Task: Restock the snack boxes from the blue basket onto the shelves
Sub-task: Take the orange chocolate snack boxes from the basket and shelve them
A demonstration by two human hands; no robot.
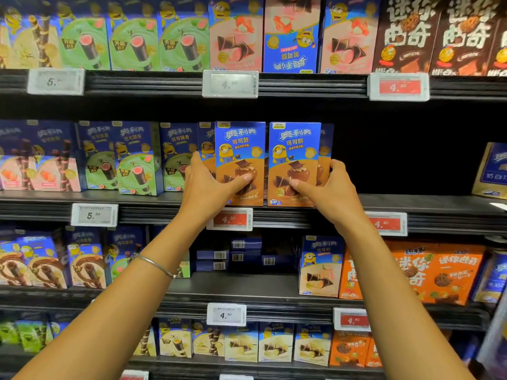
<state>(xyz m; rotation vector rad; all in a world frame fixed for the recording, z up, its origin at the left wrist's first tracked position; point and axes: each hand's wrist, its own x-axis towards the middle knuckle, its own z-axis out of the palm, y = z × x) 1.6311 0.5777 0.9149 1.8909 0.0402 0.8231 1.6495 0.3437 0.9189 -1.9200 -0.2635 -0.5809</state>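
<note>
- The left hand is curled round the left box, with the thumb on the front and the fingers round the left edge.
- The right hand holds the right box the same way, from its right edge.
- Both boxes stand up at the front lip of the middle shelf, side by side.
- They are tall and thin, so a hard push could tip them. Letting go too soon could drop them off the lip.
- More brown boxes stand right behind, so there looks to be little room to slide back.
- Green boxes crowd the left side.
- A red price tag sits just under the left box.
- The blue basket is not in view.
</note>
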